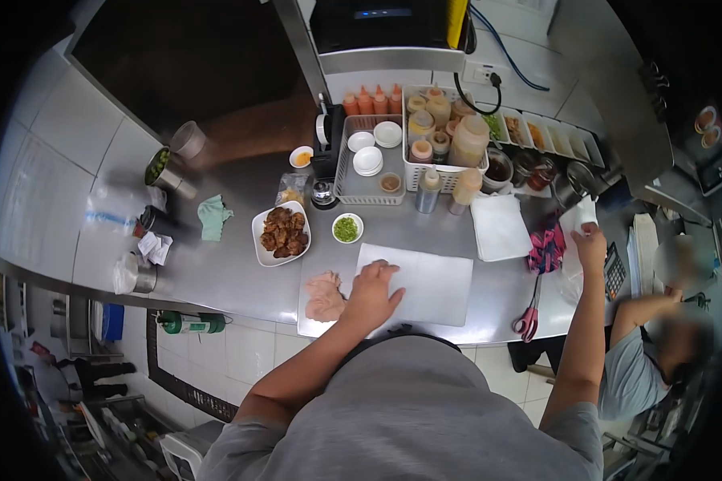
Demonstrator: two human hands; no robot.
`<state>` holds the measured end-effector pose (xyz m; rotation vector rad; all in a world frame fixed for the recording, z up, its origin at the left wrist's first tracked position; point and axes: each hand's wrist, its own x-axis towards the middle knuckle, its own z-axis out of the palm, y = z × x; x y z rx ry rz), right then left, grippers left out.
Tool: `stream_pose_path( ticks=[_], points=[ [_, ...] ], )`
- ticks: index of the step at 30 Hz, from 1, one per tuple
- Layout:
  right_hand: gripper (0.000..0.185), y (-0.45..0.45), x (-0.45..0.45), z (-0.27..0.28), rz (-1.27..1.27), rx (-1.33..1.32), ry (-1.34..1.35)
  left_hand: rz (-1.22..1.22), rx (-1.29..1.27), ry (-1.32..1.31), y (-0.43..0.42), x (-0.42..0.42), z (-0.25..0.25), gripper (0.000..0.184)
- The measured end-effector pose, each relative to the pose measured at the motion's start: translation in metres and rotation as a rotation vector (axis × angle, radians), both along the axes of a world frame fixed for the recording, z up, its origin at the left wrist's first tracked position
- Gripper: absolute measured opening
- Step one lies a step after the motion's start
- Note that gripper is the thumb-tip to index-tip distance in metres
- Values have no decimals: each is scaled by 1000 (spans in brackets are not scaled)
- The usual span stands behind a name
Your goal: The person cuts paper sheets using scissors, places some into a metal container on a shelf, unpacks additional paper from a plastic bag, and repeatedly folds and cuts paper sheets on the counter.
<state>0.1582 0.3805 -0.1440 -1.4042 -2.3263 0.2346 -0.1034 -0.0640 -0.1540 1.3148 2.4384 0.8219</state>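
My left hand (pixel 373 293) lies palm down with fingers spread on a white rectangular sheet or board (pixel 433 280) in front of me. Beside it, to the left, is a crumpled pinkish cloth (pixel 324 295). Out to the right, my right hand (pixel 591 247) has its fingers closed on a white piece of paper or plastic (pixel 579 215); which of the two I cannot tell. A pink and dark patterned cloth (pixel 547 247) is just left of that hand. Farther back stand a square white bowl of browned meat pieces (pixel 281 234) and a small bowl of chopped greens (pixel 347 228).
Behind are a basket of white dishes (pixel 369 192) and a basket of sauce bottles (pixel 445 136). A stack of white napkins (pixel 499 228), red-handled scissors (pixel 526 321) and a calculator (pixel 614 272) are on the right. Another person (pixel 646 353) is close by at the right.
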Motion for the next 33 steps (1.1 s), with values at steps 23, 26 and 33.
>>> stream_pose_path(
  ticks=[23, 26, 33],
  points=[
    [12, -236, -102, 50, 492, -774, 489, -255, 323, -1088, 22, 24, 51, 86],
    [10, -294, -129, 63, 555, -991, 584, -205, 440, -1185, 20, 25, 56, 77],
    [13, -322, -151, 65, 512, -1305, 768, -172, 572, -1643, 1, 19, 57, 72]
  ],
)
